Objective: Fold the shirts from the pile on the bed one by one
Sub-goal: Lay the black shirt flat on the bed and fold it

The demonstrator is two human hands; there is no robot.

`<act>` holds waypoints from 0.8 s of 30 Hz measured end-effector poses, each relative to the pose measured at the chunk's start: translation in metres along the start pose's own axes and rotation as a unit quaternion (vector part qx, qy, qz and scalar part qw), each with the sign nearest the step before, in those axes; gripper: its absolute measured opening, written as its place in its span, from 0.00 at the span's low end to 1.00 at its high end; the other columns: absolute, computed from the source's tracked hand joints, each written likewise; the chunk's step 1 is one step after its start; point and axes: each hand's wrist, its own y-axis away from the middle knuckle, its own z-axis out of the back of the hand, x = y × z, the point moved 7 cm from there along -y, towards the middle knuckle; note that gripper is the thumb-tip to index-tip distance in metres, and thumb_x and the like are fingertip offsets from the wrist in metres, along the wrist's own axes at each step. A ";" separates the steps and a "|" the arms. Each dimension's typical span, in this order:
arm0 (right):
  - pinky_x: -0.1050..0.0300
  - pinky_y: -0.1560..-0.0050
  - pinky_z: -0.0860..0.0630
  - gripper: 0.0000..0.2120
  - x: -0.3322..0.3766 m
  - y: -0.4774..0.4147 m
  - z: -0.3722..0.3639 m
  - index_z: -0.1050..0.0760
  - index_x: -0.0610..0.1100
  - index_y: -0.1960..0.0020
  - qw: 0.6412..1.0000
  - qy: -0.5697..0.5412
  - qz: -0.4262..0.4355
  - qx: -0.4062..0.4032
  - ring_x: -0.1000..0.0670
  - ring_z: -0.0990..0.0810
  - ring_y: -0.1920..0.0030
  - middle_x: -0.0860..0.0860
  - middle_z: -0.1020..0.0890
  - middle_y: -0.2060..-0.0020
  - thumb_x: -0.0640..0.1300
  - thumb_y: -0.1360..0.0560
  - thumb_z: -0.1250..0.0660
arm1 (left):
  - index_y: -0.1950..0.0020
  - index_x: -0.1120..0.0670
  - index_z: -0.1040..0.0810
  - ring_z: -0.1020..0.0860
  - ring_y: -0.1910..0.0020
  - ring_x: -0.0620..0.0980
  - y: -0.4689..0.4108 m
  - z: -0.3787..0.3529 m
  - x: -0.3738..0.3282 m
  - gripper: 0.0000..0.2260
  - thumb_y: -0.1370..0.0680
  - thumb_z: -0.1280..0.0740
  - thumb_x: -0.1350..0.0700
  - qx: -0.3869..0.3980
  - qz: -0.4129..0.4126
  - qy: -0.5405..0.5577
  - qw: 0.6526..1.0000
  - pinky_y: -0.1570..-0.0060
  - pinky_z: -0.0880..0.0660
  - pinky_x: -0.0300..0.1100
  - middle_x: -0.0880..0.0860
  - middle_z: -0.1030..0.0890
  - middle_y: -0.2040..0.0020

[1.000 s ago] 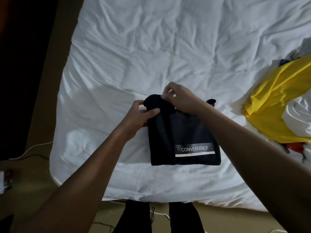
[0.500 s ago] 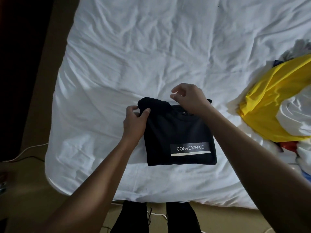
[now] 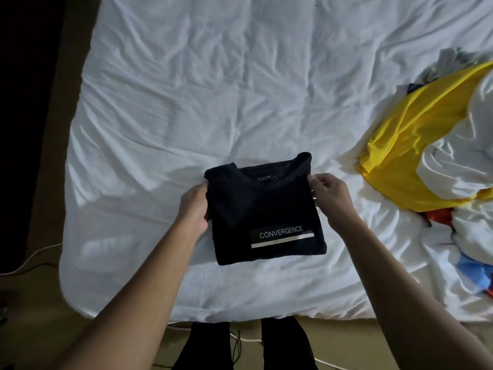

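Head view: the black shirt (image 3: 266,209) lies folded into a compact rectangle on the bed (image 3: 213,89), close to the near edge of the mattress and directly ahead of the person. Its collar is at the far side and the CONVERGENCE label (image 3: 281,232) faces up towards the near side. The left grip (image 3: 194,206) is closed on the left edge of the rectangle, with its fingers partly hidden at the fold. The right grip (image 3: 330,196) pinches the right edge just below the collar corner. Both grips are therefore grasping the shirt, one per side. The pile (image 3: 453,182) of unfolded garments, including a yellow shirt (image 3: 400,145), lies well apart at the right side of the bed. Handling assessment: the black shirt is judged light, soft and without stiffness. Its layers are free to slide over one another, and the rectangle is likely to sag or open if lifted from one point. Recommended hold: take both side edges at once, fingers under all layers and thumbs on top, so that the stack is supported as a unit. Avoid the collar or a single corner, since the upper layer alone may lift. The fabric is not fragile, so firm pressure is acceptable.
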 end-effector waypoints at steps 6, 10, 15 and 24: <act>0.53 0.53 0.21 0.14 0.007 -0.007 -0.011 0.18 0.41 0.44 0.989 -0.089 -0.048 0.106 0.48 0.15 0.53 0.47 0.13 0.53 0.51 0.17 0.34 | 0.50 0.57 0.22 0.17 0.51 0.52 -0.003 -0.004 -0.008 0.28 0.30 0.29 0.32 -0.024 -0.060 -0.073 0.995 0.52 0.21 0.49 0.50 0.16 0.51; 0.47 0.43 0.18 0.09 0.010 -0.007 -0.017 0.17 0.39 0.44 0.984 -0.061 -0.065 0.153 0.41 0.14 0.46 0.44 0.12 0.52 0.43 0.19 0.31 | 0.47 0.52 0.16 0.15 0.47 0.54 0.011 -0.019 -0.007 0.14 0.22 0.29 0.42 0.006 -0.077 -0.052 0.996 0.43 0.18 0.53 0.52 0.13 0.48; 0.57 0.63 0.19 0.17 0.032 -0.009 0.014 0.18 0.41 0.55 0.999 -0.046 0.028 0.005 0.50 0.14 0.61 0.50 0.14 0.63 0.54 0.31 0.19 | 0.40 0.52 0.18 0.14 0.48 0.52 0.010 -0.024 -0.003 0.15 0.16 0.35 0.43 0.069 -0.011 0.064 0.995 0.51 0.18 0.47 0.53 0.13 0.45; 0.47 0.43 0.18 0.28 -0.010 0.013 -0.008 0.19 0.40 0.39 0.981 -0.144 -0.056 0.120 0.46 0.13 0.48 0.45 0.13 0.48 0.63 0.24 0.28 | 0.39 0.52 0.27 0.20 0.48 0.46 0.029 0.004 -0.005 0.27 0.25 0.32 0.31 -0.071 -0.118 -0.168 0.976 0.49 0.21 0.47 0.48 0.20 0.45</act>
